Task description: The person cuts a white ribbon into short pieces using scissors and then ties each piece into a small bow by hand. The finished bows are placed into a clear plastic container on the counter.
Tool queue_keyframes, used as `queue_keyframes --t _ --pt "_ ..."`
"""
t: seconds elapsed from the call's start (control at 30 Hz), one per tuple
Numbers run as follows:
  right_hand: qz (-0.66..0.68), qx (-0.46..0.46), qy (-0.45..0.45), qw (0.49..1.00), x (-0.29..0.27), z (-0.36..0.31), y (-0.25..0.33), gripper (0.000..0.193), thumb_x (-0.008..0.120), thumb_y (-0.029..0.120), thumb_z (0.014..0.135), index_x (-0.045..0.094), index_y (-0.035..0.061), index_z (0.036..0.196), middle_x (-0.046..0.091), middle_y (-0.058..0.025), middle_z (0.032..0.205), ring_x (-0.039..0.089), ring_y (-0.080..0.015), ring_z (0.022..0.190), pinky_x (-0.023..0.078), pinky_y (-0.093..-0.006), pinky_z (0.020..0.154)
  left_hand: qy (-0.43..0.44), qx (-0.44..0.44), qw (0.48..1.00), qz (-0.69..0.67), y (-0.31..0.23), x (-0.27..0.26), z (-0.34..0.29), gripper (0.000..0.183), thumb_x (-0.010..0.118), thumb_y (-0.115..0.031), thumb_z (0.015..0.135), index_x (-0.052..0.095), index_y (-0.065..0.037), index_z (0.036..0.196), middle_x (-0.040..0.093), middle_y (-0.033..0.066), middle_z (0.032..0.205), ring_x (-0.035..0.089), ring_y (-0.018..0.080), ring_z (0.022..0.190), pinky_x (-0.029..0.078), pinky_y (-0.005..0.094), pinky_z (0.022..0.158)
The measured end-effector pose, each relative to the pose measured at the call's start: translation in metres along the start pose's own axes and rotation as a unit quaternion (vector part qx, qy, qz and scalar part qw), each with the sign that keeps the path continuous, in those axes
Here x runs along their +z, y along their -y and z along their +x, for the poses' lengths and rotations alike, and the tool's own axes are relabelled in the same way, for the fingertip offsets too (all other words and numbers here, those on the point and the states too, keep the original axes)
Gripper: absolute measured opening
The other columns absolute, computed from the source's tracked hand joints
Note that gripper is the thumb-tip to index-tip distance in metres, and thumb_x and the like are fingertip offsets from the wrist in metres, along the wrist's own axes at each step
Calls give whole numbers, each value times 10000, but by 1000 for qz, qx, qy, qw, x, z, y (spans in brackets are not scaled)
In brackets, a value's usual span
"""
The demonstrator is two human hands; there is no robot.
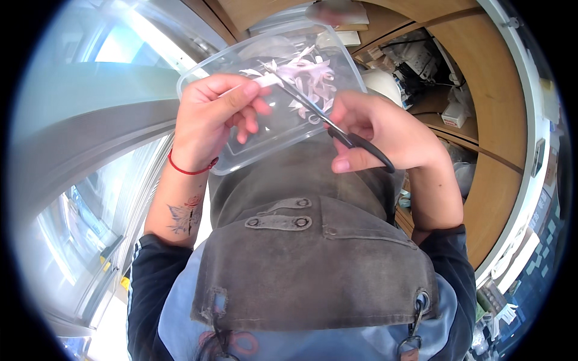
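Observation:
Between the thumb and fingers of my left hand (220,108) is a small white strip (268,79), its far end at the scissor blades. My right hand (382,129) grips black-handled scissors (310,107), the thumb and fingers at the handle loops and the blades pointing up and left. Both hands are above a clear plastic container (241,161). Inside it, a loose heap of pale pinkish-white curled scraps (310,78) lies toward the far right. Whether the blades are fully closed on the strip is hard to make out.
A wooden cabinet (500,138) with open compartments curves along the right, holding a small white box (456,114) and other clutter. On the left are a pale panel (120,90) and bright glass. A grey-brown apron (313,271) covers my front, below the container.

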State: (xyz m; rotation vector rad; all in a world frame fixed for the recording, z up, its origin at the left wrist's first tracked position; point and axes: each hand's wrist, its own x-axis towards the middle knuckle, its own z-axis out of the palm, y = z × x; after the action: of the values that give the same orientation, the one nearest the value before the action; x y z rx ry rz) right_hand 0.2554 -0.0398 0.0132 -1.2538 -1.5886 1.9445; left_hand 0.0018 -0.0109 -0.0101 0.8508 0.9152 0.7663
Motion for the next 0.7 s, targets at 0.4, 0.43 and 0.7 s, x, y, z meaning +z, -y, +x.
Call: queue_keyframes --t 0.4,0.43,0.7 --pt "4 54 20 998 7 10 7 430 839 169 620 506 35 857 549 15 749 484 -59 691 395 -220 601 26 -82 996 -23 -3 3 0 150 545 -87 868 605 46 835 648 148 716 636 170 557 489 236 398" --pt "-5 87 34 996 6 10 10 434 836 90 618 499 42 888 551 33 806 476 -50 750 400 -220 659 27 -85 996 -20 -4 3 0 143 547 -82 865 604 45 832 647 146 712 635 170 553 489 237 397" --pt "-81 88 29 992 5 13 13 492 881 149 546 488 43 822 525 40 729 447 -55 664 376 -213 572 56 -96 992 -52 -5 -4 1 138 611 -97 835 627 40 835 654 136 721 641 177 582 500 247 447"
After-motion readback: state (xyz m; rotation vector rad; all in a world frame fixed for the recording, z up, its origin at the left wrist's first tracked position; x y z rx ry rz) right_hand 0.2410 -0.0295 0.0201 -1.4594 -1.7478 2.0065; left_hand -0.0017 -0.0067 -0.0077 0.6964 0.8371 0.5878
